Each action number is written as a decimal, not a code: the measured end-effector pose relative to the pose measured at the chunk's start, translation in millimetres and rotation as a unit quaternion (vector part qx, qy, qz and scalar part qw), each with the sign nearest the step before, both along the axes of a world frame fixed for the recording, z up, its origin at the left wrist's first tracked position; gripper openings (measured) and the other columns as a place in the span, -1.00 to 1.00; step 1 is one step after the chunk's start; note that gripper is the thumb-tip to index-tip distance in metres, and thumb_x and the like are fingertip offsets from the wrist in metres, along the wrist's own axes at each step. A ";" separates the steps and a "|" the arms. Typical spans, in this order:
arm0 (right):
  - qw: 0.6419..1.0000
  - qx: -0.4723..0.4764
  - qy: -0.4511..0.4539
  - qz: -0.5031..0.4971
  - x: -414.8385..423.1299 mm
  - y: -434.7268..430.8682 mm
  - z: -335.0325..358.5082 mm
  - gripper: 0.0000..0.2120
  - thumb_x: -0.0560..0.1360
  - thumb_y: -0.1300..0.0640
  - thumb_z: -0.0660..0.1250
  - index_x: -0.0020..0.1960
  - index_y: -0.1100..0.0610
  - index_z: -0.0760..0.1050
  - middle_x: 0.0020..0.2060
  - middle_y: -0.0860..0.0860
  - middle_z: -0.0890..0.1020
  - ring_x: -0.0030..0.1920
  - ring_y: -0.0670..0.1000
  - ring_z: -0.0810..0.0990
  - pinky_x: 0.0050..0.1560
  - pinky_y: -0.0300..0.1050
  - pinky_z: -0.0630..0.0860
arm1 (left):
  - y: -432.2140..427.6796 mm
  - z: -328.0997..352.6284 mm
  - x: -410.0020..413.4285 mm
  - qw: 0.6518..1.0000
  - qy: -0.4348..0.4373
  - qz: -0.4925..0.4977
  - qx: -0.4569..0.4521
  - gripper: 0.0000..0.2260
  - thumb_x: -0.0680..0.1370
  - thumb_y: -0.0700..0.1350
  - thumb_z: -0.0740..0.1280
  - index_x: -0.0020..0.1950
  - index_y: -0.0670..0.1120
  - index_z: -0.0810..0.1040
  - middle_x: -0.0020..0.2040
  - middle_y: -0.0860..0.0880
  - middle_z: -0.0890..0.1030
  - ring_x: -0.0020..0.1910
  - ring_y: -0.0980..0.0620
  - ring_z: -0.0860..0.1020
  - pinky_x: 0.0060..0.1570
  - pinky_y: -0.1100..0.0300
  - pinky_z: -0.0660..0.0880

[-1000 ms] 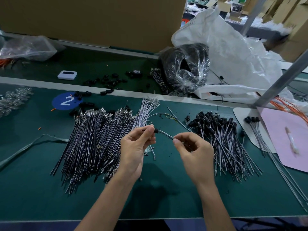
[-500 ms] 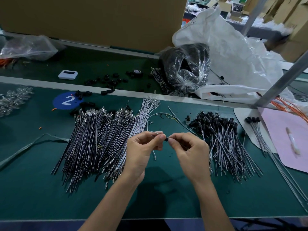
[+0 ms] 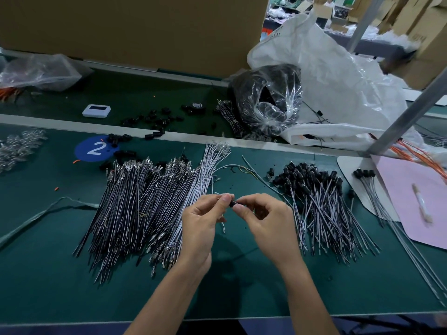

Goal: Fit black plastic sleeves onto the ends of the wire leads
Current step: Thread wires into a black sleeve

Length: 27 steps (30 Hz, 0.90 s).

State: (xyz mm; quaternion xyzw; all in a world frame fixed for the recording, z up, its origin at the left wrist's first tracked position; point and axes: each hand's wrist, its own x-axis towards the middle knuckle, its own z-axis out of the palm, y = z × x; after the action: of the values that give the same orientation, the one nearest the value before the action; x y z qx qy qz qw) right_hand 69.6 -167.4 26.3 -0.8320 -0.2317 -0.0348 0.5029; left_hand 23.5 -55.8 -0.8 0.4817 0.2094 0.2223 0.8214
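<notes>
left hand (image 3: 203,221): over the green mat, thumb and forefinger pinched on a thin wire lead (image 3: 223,224), other fingers curled under, loose tail of the lead dangling just below the palm

right hand (image 3: 266,221): right next to the left, fingertips nearly touching it, pinching a small black sleeve (image 3: 233,203) at thumb and forefinger

black sleeve: sitting right in the gap between the two sets of fingertips, at the end of the lead; too tiny to tell how far on it is, honestly

bare leads (image 3: 145,209): big fanned-out pile left of the hands, metal terminals at the far end, partly tucked under the left wrist

finished leads (image 3: 321,204): second pile to the right of the hands, black sleeves bunched at the far end

smaller sleeved bunch (image 3: 365,174): further right, lying across the edge of a pink sheet (image 3: 416,197)

loose sleeves (image 3: 157,119): scattered on the back strip and around a blue round sticker (image 3: 94,149) marked 2

green mat (image 3: 48,274): under everything, pale divider strip running across behind the piles

back strip extras: small white device (image 3: 96,110), clear bag of black parts (image 3: 268,97), huge crumpled white bag (image 3: 338,81) behind that

far right: orange wires (image 3: 416,153) beside a slanted metal post

background: plain cardboard wall (image 3: 133,27)
</notes>
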 end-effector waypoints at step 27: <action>0.929 0.335 0.155 -0.007 12.6 -41.7 35.8 -0.68 0.40 0.13 0.36 0.14 0.15 0.49 -0.28 0.04 0.69 -0.21 -0.02 0.66 -0.05 -0.20 0.61 | 14.7 38.1 -14.5 0.988 -0.066 0.026 0.135 -0.74 0.40 -0.18 0.35 0.03 0.04 0.68 0.14 0.02 0.65 0.16 0.19 0.56 0.10 0.36 0.46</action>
State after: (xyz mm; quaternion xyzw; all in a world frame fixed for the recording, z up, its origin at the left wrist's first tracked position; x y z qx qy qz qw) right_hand 82.1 -209.1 62.2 -0.6118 -0.1195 0.0156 0.7818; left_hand 9.0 -41.1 37.3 0.5672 0.1355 0.3011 0.7545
